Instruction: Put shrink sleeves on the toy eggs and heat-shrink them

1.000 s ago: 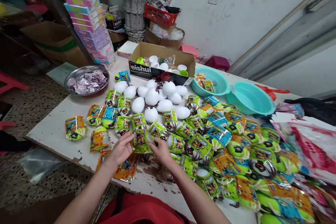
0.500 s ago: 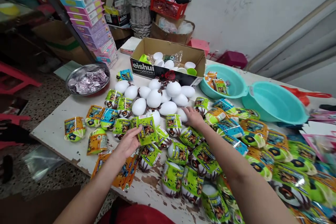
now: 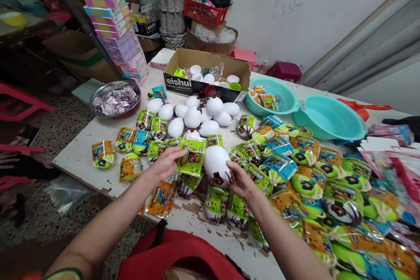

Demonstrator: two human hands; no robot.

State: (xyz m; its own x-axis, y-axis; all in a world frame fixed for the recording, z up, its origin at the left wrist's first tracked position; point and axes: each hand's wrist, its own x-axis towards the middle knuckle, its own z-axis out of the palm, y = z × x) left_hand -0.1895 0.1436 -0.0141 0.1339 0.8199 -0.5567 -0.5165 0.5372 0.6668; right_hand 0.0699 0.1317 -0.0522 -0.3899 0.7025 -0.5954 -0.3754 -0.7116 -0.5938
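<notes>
Pinched in my left hand [image 3: 169, 162] is a flat green printed wrapper [image 3: 192, 156], held by its left side. My right hand [image 3: 241, 179] grips a large white plastic egg [image 3: 215, 162] with brown markings at its lower end, just right of the wrapper. Behind them a group of loose white eggs [image 3: 193, 117] rests on the table. Eggs in green wrappers [image 3: 216, 203] stand close in front of my hands. A small pile of flat orange wrappers [image 3: 160, 199] lies under my left forearm.
A cardboard box [image 3: 206, 59] with egg halves stands behind the eggs. Two turquoise basins [image 3: 330, 118] are at the back right, and a metal bowl of sachets [image 3: 114, 98] at the left. Many wrapped eggs [image 3: 306, 179] crowd the right side. Stacked boxes [image 3: 120, 35] rise at the back left.
My right hand has picked up a white egg from the right end of the group and brought it nearer, beside the green wrapper. The left hand keeps the wrapper. The view has shifted slightly.
</notes>
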